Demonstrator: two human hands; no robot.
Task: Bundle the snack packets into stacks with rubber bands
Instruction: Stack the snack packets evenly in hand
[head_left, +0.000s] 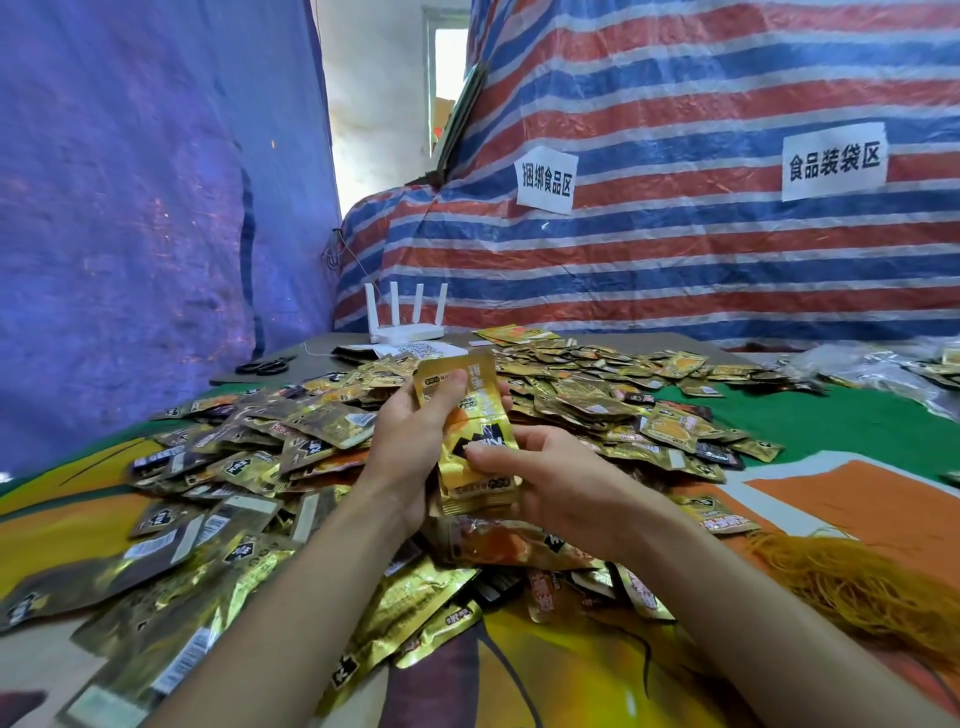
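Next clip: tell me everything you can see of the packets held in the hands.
The held packets are glossy gold foil sachets with black and orange print. At least two show, overlapped into a loose, uneven stack. The stack is tilted, with its top end leaning away, above the heap of loose packets. The left hand grips the upper part, with the thumb across the front. The right hand pinches the lower end. No rubber band shows around the stack.

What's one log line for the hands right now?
left hand: holds packet stack | right hand: grips its bottom | rubber bands: untouched
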